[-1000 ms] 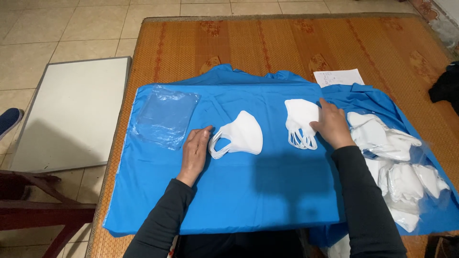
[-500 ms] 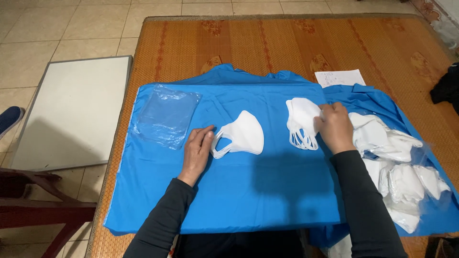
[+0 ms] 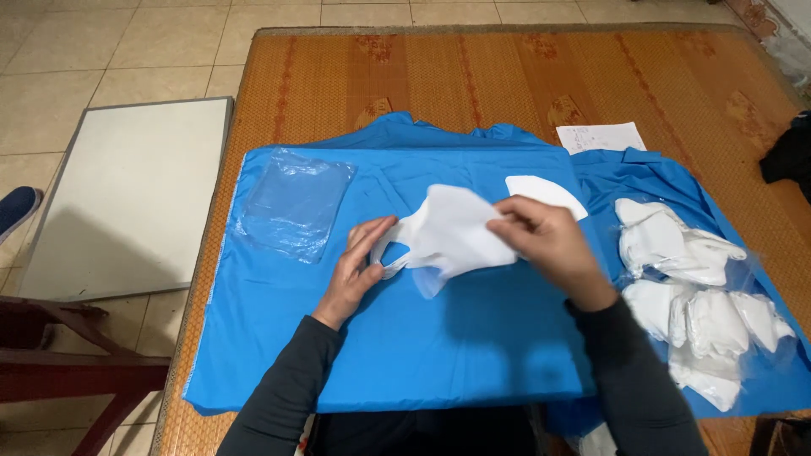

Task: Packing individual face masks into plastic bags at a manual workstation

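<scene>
Lying at ten o'clock on the blue cloth (image 3: 439,355): one clear plastic bag (image 3: 296,203), flat, roughly square, its lower edge just left of the left hand.

At one o'clock, on the woven mat (image 3: 473,80) past the cloth's far edge: one white paper slip (image 3: 601,137), rectangular, with small marks too faint to make out.

At three to four o'clock: heap of white face masks (image 3: 693,295), partly on clear plastic wrap, well apart from both hands.

Centre of cloth: one white face mask (image 3: 456,232), lifted off the cloth between both hands. Just behind the right hand, at one o'clock of it: a second white mask (image 3: 545,192), lying flat, half hidden.

Left hand (image 3: 361,262): fingers loosely spread and extended, tips touching the held mask's ear loops at its left end; whether they grip the loops cannot be told.

Right hand (image 3: 549,249): fingers (image 3: 507,221) closed in a pinch on the right edge of the held mask, thumb beneath.

At nine o'clock, on the tiled floor (image 3: 101,51): one white board (image 3: 127,194), rectangular, grey-framed.
</scene>
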